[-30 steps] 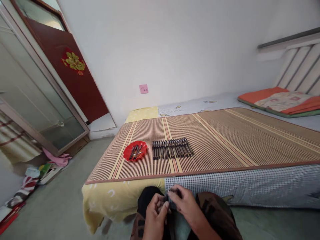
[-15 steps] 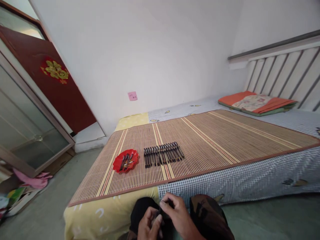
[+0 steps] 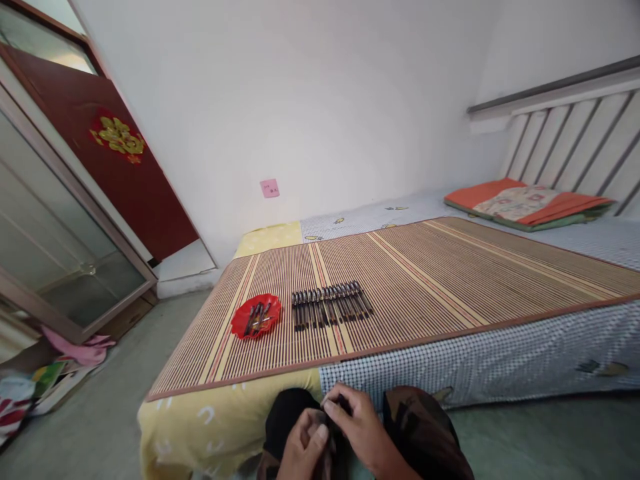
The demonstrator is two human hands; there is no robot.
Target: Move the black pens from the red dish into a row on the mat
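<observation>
My left hand (image 3: pixel 303 445) and my right hand (image 3: pixel 356 427) meet at the bottom of the view, above my knees. Both have fingers pinched together around a small dark thing with a pale tip; I cannot make out what it is. Farther off, on a striped bamboo mat (image 3: pixel 430 280) that covers the bed, a row of several dark pens (image 3: pixel 329 306) lies side by side. To the left of the row sits a red dish (image 3: pixel 256 317) with a few more dark pens in it.
The bed has a yellow sheet (image 3: pixel 220 413) and a checked sheet (image 3: pixel 475 360) at its near edge. An orange folded cushion (image 3: pixel 525 203) lies by the headboard. A red door (image 3: pixel 115 153) and a glass panel stand at left, with clothes (image 3: pixel 75 347) on the floor.
The view has swung slightly between frames. My hands stay pinched together over my knees, shifting a little. The pens and the red dish have not moved on the mat.
</observation>
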